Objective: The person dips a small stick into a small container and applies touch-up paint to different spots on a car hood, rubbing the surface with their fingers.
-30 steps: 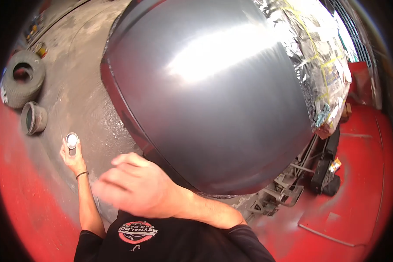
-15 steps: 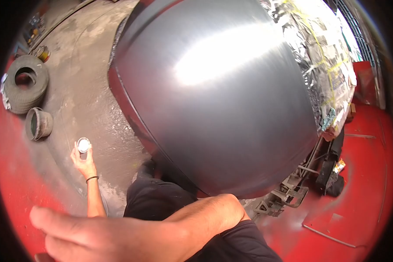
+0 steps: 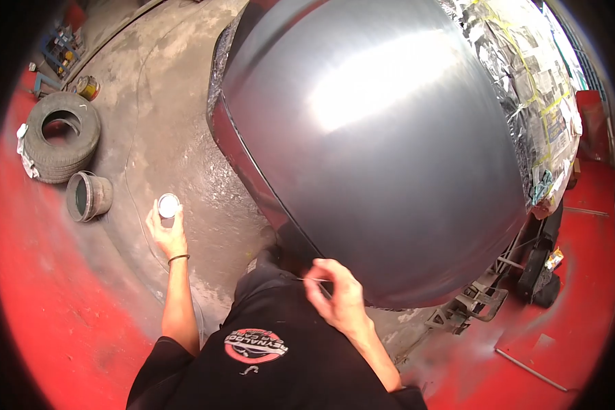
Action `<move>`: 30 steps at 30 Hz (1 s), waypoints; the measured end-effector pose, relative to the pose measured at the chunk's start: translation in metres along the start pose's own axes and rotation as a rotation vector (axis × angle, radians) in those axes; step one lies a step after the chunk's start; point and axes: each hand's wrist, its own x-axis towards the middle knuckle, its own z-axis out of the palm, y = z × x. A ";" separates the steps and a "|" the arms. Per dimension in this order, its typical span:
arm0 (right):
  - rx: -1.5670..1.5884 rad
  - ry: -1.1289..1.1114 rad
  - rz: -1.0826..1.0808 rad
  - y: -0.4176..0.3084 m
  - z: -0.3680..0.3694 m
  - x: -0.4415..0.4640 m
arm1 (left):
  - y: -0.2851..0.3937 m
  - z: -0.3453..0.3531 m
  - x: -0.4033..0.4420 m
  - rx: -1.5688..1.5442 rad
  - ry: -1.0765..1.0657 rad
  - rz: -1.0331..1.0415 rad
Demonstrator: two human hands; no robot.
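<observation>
My left hand (image 3: pixel 167 236) is wrapped round a small round container (image 3: pixel 169 206) with a white top or contents, held out over the concrete floor. Close to the near edge of a dark grey car hood (image 3: pixel 383 184), my right hand (image 3: pixel 342 297) has thumb and fingers pinched together in front of my black shirt (image 3: pixel 253 369). A thin pale sliver shows at those fingertips, too fine to name. The hood is smooth, with a bright reflection across it.
Taped newspaper and foil (image 3: pixel 533 89) cover the car beyond the hood. On the left are a tyre (image 3: pixel 82 147) and a bucket (image 3: pixel 101 195). Exposed metal framework (image 3: pixel 458 304) juts out below the hood, and a rod (image 3: pixel 529 369) lies on the red floor.
My right hand has moved from low left, across my body, to beside the hood edge, its fingers now pinched. The left hand still holds the container. The whole view has shifted.
</observation>
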 end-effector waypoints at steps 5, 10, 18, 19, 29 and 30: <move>-0.086 0.288 0.186 -0.003 -0.004 -0.028 | -0.008 0.034 0.041 -0.070 -0.027 0.014; -0.129 0.454 0.236 -0.004 0.026 -0.016 | -0.026 0.055 0.087 -0.061 -0.092 0.129; -0.213 0.713 0.470 0.028 0.136 -0.053 | -0.014 0.043 0.194 -0.107 -0.269 0.261; -0.181 0.753 0.571 0.032 0.156 -0.069 | -0.011 0.043 0.210 -0.134 -0.297 0.268; 0.077 1.300 1.139 -0.005 0.361 -0.263 | 0.018 0.114 0.316 -0.222 -0.397 0.351; 0.094 1.380 1.180 0.003 0.386 -0.274 | 0.020 0.123 0.328 -0.221 -0.391 0.356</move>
